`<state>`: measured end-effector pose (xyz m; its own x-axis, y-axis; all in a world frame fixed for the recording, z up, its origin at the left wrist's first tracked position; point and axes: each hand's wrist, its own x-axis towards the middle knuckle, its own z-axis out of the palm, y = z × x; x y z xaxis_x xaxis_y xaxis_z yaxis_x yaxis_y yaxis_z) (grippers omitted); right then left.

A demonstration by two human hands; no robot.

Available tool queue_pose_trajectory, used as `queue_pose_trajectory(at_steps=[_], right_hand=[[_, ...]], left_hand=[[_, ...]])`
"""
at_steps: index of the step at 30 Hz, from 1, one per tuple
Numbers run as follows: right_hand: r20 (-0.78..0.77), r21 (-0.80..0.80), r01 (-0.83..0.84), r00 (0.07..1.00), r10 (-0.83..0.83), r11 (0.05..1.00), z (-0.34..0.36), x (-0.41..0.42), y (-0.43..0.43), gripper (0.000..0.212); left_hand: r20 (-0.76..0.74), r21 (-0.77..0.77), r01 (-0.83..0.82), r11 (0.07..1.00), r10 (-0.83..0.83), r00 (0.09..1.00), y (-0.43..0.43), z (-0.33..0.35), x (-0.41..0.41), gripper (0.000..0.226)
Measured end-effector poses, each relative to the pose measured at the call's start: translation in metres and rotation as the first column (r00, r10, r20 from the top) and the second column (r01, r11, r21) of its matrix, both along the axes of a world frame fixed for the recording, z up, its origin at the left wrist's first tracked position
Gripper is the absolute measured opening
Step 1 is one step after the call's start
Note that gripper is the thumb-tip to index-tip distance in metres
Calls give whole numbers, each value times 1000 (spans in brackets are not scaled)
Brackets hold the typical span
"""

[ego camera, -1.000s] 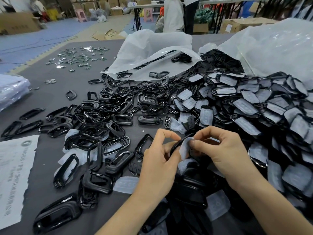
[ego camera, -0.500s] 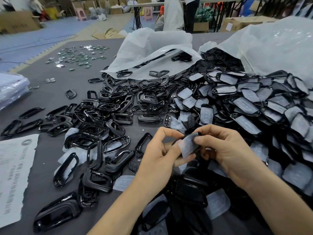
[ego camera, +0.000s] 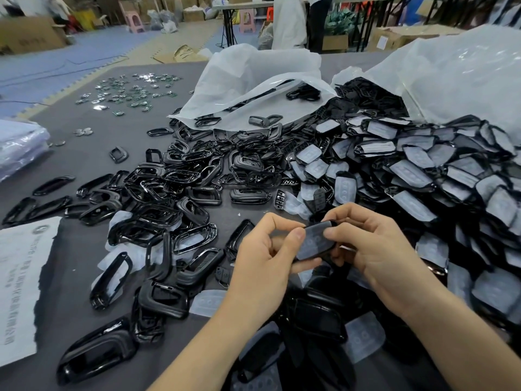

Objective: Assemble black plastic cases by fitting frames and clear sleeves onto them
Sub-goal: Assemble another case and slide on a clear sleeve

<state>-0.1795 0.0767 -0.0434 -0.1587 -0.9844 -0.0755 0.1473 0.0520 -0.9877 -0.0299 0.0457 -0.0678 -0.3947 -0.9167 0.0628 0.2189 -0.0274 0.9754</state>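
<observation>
Paper (ego camera: 19, 277) lies at our far left on the grey table (ego camera: 84, 153), then loose black frames (ego camera: 174, 193) (many overlapping). Our left hand (ego camera: 262, 266) pinches the black case (ego camera: 315, 241), held above the table's near side, and our right hand (ego camera: 377, 249) grips its other end. Sleeved cases (ego camera: 423, 170) heap rightward.

Small black plastic case (ego camera: 315, 241), clear sleeve over its face: held above surface, tilted, between both hands. Left hand (ego camera: 262, 266) pinches its left end, thumb on top. Right hand (ego camera: 375, 249) pinches its upper right edge.

Glossy black oval plastic frames (ego camera: 169, 190): loose heap on centre-left of grey surface (ego camera: 84, 153), several lying singly nearer the person.

Black sleeved cases (ego camera: 423, 176): large overlapping heap at right.

Loose clear moulded sleeves (ego camera: 209, 302): flat among nearest frames.
</observation>
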Motion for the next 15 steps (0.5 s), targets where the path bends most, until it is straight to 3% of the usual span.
queue_pose_trajectory(at_steps=[5,15], right_hand=[[-27,-6,0,1000,0,1000,-4,2,0,33],[-65,-78,-27,998,22,997,-7,4,0,20]], left_hand=[[115,-183,-88,979,110,987,1,-8,-2,19],[149,-207,-125,970,158,976,2,-3,-2,23]])
